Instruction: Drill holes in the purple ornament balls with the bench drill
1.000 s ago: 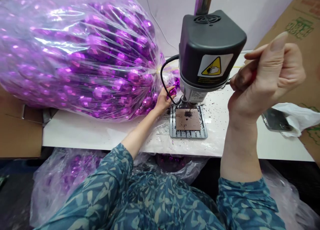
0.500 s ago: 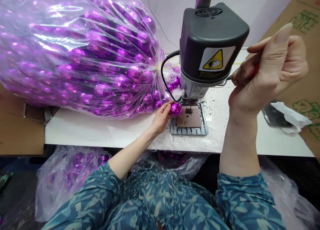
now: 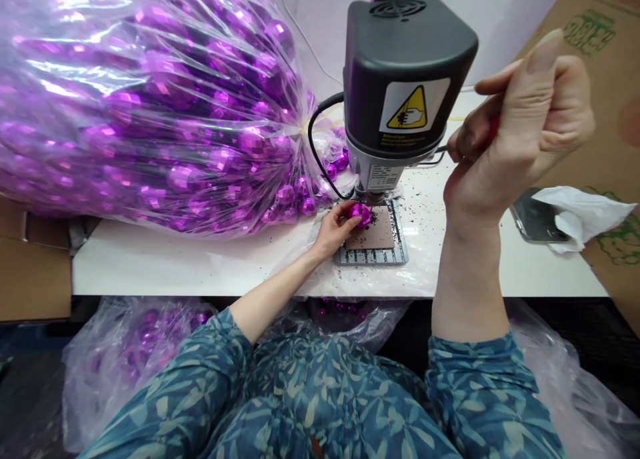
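Note:
My left hand point(image 3: 339, 229) pinches a shiny purple faceted ball point(image 3: 361, 214) between thumb and fingers. The ball is at the left part of a brown square board point(image 3: 383, 236), beneath the spindle of a black-topped bench drill press point(image 3: 410, 52). Dark shavings lie on the board, which rests on the slotted metal base point(image 3: 373, 261). Raised at the right, my right hand point(image 3: 520, 126) is closed around a lever of the drill press; a bit of red handle shows between the fingers. The drill's tip is hard to make out behind the ball.
A large clear bag point(image 3: 165, 112) of purple balls fills the left of the white table point(image 3: 200, 266). A phone point(image 3: 535, 218) and crumpled white tissue point(image 3: 575, 212) lie at right, near a cardboard box point(image 3: 610, 119). Another plastic bag point(image 3: 130, 359) of balls is below the table's edge.
My left hand has brought the purple ball from the board's left edge further in, under the spindle. My right hand keeps its grip on the lever. The whole view has shifted slightly.

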A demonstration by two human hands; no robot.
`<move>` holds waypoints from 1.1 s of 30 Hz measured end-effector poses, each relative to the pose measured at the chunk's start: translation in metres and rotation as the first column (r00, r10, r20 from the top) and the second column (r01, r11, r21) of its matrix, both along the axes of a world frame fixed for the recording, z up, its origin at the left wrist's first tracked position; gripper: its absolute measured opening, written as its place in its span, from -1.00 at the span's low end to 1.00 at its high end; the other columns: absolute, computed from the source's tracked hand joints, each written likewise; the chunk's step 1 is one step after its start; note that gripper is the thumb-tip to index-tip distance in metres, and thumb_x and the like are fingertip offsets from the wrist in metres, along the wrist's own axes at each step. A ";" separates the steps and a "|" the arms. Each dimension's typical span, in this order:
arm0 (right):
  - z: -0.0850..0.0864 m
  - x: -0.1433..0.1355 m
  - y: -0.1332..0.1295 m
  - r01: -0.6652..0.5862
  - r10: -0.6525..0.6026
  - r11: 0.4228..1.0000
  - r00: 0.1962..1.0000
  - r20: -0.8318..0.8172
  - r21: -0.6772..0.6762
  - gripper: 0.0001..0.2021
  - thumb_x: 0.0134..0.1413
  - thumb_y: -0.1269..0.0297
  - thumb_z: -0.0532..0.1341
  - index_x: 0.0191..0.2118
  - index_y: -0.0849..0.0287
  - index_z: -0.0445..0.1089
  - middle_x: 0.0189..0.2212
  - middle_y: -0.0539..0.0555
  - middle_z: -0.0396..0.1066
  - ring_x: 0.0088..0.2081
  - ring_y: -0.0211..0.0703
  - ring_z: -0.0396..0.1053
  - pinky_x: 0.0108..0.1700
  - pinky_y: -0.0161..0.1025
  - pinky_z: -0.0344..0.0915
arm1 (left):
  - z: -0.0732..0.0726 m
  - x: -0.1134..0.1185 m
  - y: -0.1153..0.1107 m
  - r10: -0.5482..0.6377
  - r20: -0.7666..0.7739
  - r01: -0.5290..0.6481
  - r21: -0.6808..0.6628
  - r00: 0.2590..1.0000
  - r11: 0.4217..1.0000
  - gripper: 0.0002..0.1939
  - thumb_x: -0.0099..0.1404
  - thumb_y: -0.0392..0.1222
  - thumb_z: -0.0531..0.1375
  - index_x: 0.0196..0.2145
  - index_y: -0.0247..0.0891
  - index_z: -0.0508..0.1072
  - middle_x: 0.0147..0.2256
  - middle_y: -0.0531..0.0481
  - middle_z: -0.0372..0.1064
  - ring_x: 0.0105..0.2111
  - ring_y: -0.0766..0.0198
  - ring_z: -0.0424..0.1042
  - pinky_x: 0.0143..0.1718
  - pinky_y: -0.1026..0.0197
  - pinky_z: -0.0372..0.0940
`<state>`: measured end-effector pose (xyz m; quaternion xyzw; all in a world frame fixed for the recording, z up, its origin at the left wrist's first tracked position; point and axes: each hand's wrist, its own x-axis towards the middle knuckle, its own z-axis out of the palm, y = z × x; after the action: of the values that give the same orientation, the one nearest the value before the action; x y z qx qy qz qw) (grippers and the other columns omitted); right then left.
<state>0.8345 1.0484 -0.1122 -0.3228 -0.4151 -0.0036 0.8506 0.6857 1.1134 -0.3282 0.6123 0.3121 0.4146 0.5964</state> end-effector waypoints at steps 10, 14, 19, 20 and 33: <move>0.000 0.002 0.003 0.025 -0.025 1.000 1.000 -0.008 0.003 -0.51 -0.06 -0.21 0.26 -0.52 0.19 0.27 -0.76 -0.18 -0.06 -0.76 -0.45 -0.02 -0.71 -0.32 -0.19 | -0.004 0.009 -0.008 -0.160 -0.026 0.162 0.075 0.987 0.984 -0.31 0.18 0.07 0.45 0.15 -0.27 0.37 0.17 -0.27 0.44 0.18 -0.02 0.45 0.27 -0.10 0.31; 0.000 0.002 0.002 0.028 -0.028 1.000 1.000 -0.011 -0.013 -0.47 -0.09 -0.26 0.24 -0.52 0.19 0.27 -0.77 -0.19 -0.04 -0.75 -0.46 -0.01 -0.71 -0.33 -0.18 | 0.001 0.006 -0.015 -0.135 -0.138 0.159 0.183 0.981 0.970 -0.39 0.21 -0.04 0.44 0.13 -0.25 0.36 0.19 -0.28 0.40 0.29 -0.07 0.34 0.32 -0.14 0.24; -0.006 0.001 0.000 0.037 -0.037 0.999 0.999 -0.006 0.037 -0.52 0.01 -0.15 0.25 -0.51 0.24 0.28 -0.76 -0.19 -0.05 -0.75 -0.50 0.02 -0.70 -0.41 -0.16 | 0.003 0.003 -0.016 -0.088 -0.207 0.142 0.260 0.974 0.955 -0.43 0.25 -0.09 0.42 0.13 -0.23 0.34 0.20 -0.30 0.39 0.29 -0.08 0.33 0.29 -0.16 0.28; -0.009 0.000 0.000 0.055 -0.055 0.997 0.998 -0.008 0.053 -0.54 0.04 -0.12 0.25 -0.51 0.25 0.28 -0.75 -0.20 -0.04 -0.75 -0.52 0.02 -0.69 -0.43 -0.16 | 0.003 0.003 -0.016 -0.091 -0.210 0.145 0.260 0.974 0.955 -0.42 0.25 -0.08 0.42 0.13 -0.24 0.33 0.19 -0.30 0.39 0.24 -0.06 0.39 0.25 -0.15 0.31; -0.048 -0.004 -0.008 0.077 -0.098 0.968 0.992 0.079 0.239 -0.69 0.30 0.10 0.18 -0.42 0.19 0.32 -0.63 -0.18 0.14 -0.72 -0.61 -0.04 -0.67 -0.47 -0.08 | 0.002 0.004 -0.016 -0.104 -0.184 0.150 0.259 0.977 0.954 -0.43 0.27 0.01 0.41 0.11 -0.24 0.33 0.08 -0.25 0.48 0.09 0.01 0.51 0.16 -0.11 0.39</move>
<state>0.8303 1.0402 -0.1601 -0.2374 -0.4350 -0.1046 0.8623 0.6902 1.0969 -0.3265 0.7398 0.2616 0.3611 0.5039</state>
